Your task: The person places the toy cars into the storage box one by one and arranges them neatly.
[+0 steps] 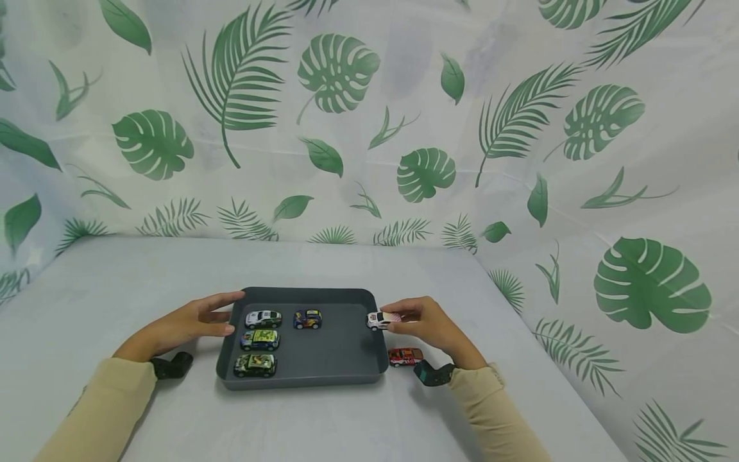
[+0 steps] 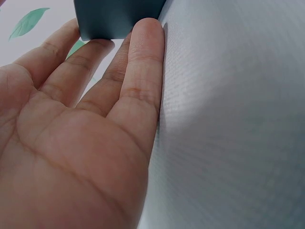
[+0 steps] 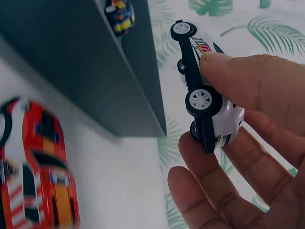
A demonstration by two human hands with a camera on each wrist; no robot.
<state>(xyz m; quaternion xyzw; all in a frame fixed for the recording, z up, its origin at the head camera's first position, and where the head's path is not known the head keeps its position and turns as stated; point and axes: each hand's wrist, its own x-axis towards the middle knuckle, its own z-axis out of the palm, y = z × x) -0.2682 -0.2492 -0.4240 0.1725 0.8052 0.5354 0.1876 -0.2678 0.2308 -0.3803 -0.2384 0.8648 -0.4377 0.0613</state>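
My right hand (image 1: 428, 325) pinches a white toy car (image 1: 382, 320) between thumb and fingers, just over the right rim of a dark grey tray (image 1: 346, 359). In the right wrist view the white car's black underside and wheels face the tray wall. At the tray's left side, my left hand (image 1: 178, 328) has its fingers extended, fingertips right at the outer wall. Inside the tray, a white-and-dark car (image 1: 263, 319), a blue-and-yellow car (image 1: 260, 339) and a camouflage car (image 1: 255, 365) form a left column. A small blue-and-orange car (image 1: 308, 319) sits at the back middle.
A red toy car (image 1: 406, 357) with white stripes lies on the table just outside the tray's right wall, beneath my right wrist. The table (image 1: 323, 430) has a pale cover. Behind and to the right hangs a leaf-print curtain (image 1: 369, 128).
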